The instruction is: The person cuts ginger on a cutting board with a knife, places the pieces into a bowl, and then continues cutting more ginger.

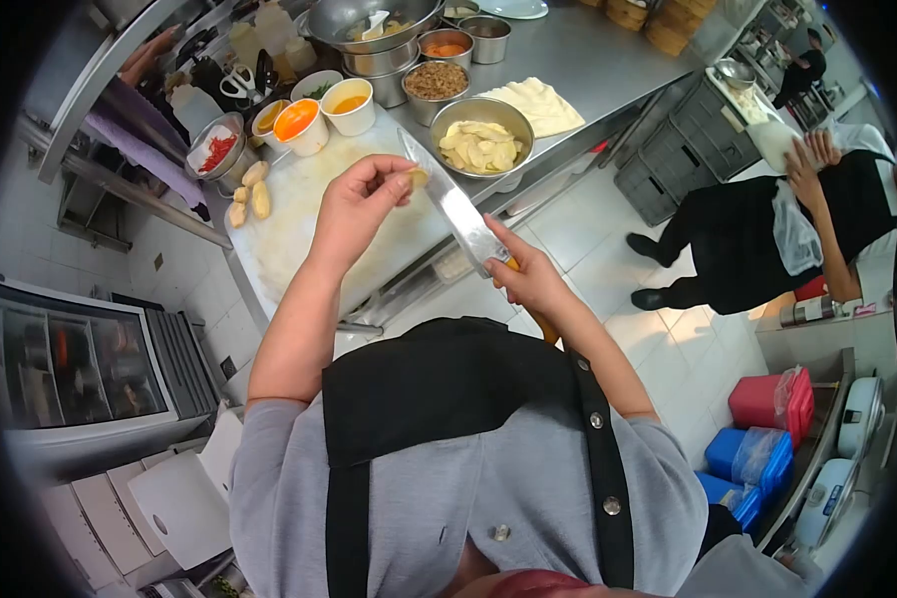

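Right hand [530, 274] grips knife [455, 207]; left hand [361, 202] pinches slice [419, 177]

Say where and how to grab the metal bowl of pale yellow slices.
Near-right rim of the metal bowl, I'd say, from above on the worktop-edge side: thumb outside, fingers just inside. It sits upright with a wide rim, bare there; the pot of brown crumbly food and cloth crowd the far side, the knife the left.
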Demonstrator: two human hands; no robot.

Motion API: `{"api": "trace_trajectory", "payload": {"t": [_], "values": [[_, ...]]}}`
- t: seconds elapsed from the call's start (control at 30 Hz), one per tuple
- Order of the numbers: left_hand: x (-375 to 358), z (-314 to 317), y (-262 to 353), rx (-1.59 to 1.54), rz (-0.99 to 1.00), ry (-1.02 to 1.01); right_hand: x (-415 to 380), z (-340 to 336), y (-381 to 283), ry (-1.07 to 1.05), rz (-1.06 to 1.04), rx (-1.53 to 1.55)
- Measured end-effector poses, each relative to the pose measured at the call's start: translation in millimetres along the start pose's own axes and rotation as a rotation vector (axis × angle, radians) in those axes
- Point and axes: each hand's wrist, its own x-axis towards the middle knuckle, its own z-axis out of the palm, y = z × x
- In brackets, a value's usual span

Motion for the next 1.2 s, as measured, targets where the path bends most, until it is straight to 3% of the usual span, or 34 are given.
{"api": "trace_trajectory", "payload": {"t": [0.2, 0.27, 0.4, 0.5, 0.6, 0.7, 0.8, 0.9, 1.1, 1.2], "values": [[34, -31, -65, 0.380, -0.392, -0.158, 12, -3, 16, 0.016, -0.040, 0.125], [39, -36, -115, 0.516, -0.364, -0.212, 14, -3, 23, -0.026, -0.013, 0.146], [41, -23, -121, 0.831, -0.272, -0.159, 16, -4, 29, -0.106, 0.102, 0.117], [31, -19, -123, 0.961, 0.044, 0.055, 21, -2, 38, -0.137, 0.129, 0.126], [11, -17, -116, 1.048, 0.224, 0.115, 25, -2, 40, -0.171, 0.148, 0.147], [-18, -17, -121, 1.032, 0.309, 0.052, 33, -3, 51, -0.210, 0.141, 0.197], [-28, -17, -122, 1.022, 0.284, 0.119, 38, -1, 59, -0.212, 0.141, 0.208], [-25, -20, -124, 1.100, 0.280, 0.024, 42, 1, 58, -0.216, 0.143, 0.214], [-23, -13, -135, 1.395, 0.056, -0.177, 43, 5, 43, -0.223, 0.179, 0.203], [-23, -13, -132, 1.438, 0.052, -0.177, 44, 6, 42, -0.238, 0.190, 0.211]]}}
